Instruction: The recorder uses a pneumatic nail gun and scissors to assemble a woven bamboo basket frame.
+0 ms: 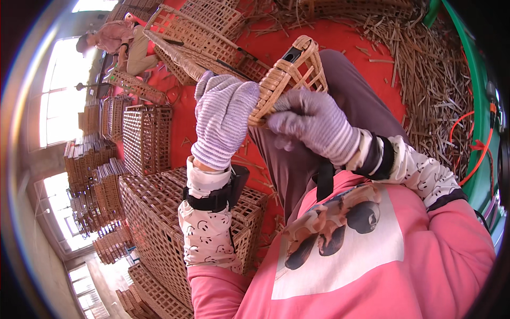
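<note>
A tan woven wicker basket is in front of me, its thick wrapped rim rising between my hands and its open lattice side on the right. A black fitting shows near the top of that rim. My left hand, in a striped knit glove, is closed around the rim from the left. My right hand, gloved alike, has its fingers curled against the rim's lower right. Its fingertips are partly hidden and slightly blurred, so whether a strand is pinched there I cannot make out.
Large woven baskets stand close on my left, with stacked woven panels beyond. Cut strips are heaped at the right beside a green frame with orange cords. Another person sits at the far left on the red floor.
</note>
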### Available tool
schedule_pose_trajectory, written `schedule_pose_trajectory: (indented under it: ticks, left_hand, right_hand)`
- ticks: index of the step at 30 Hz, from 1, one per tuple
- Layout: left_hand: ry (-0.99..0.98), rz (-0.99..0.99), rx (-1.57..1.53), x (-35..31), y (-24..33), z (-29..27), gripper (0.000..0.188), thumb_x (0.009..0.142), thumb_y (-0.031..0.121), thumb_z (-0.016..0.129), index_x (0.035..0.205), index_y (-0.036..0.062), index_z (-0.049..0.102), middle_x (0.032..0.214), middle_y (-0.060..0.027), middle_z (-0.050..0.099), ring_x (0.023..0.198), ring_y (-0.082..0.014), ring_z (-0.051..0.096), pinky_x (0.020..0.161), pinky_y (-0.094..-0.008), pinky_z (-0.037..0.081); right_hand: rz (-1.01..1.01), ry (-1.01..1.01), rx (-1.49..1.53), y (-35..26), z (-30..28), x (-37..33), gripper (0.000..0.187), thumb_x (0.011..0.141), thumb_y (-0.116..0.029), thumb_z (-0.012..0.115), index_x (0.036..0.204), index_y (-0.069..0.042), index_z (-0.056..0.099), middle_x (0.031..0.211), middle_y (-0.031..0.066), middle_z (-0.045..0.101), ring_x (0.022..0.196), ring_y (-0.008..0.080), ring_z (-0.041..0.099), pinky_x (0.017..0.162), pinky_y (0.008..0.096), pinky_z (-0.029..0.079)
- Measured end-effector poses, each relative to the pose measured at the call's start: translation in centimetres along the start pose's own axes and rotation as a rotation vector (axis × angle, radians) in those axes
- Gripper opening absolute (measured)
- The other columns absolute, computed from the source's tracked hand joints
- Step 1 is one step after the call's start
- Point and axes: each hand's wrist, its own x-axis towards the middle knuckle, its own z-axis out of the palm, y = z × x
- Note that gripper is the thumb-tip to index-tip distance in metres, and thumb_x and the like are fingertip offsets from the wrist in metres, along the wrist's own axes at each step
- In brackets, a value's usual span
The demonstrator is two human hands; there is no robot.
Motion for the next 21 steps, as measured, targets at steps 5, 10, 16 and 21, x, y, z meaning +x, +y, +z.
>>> schedule_pose_trajectory:
  ticks: [5,10,16,21]
  left_hand:
    - [-0.078,0.044,0.102,-0.4,-0.7,0.2,0.019,0.076,0.007,0.061,0.095,0.0057,0.062,0.086,-0.0055,0.063,0.082,-0.0254,0.059,0.089,-0.0432,0.039]
    - [-0.041,-0.054,-0.045,-2.4,-2.3,0.5,0.027,0.082,0.004,0.055,0.109,0.008,0.055,0.087,-0.006,0.063,0.08,-0.027,0.06,0.088,-0.0468,0.04]
    - [0.021,-0.1,-0.129,-1.5,-1.5,1.1,0.033,0.098,0.022,0.029,0.093,0.0098,0.06,0.083,-0.0046,0.062,0.081,-0.026,0.058,0.095,-0.0443,0.035]
    - [0.032,-0.23,-0.207,-2.1,-2.0,1.0,0.032,0.096,0.021,0.033,0.087,0.0098,0.062,0.08,-0.0024,0.06,0.088,-0.0219,0.056,0.1,-0.0384,0.03]
  right_hand:
    - [-0.303,0.081,-0.378,0.8,-0.8,-0.2,0.015,0.082,-0.012,0.064,0.086,0.002,0.06,0.071,0.0065,0.063,0.064,0.0119,0.06,0.058,0.026,0.05]
    - [-0.206,0.128,-0.491,-0.9,0.8,0.2,0.017,0.079,-0.015,0.067,0.085,-0.001,0.061,0.072,0.0106,0.063,0.068,0.0188,0.063,0.06,0.0294,0.05]
    - [-0.776,0.165,-1.133,-5.0,0.4,1.3,0.025,0.069,-0.014,0.074,0.09,-0.004,0.064,0.078,0.0085,0.062,0.072,0.0189,0.061,0.066,0.0267,0.049]
    - [-0.835,-0.169,-0.927,-6.7,0.9,2.9,0.014,0.073,-0.012,0.068,0.086,-0.008,0.065,0.072,0.0113,0.062,0.069,0.0275,0.061,0.064,0.033,0.05]
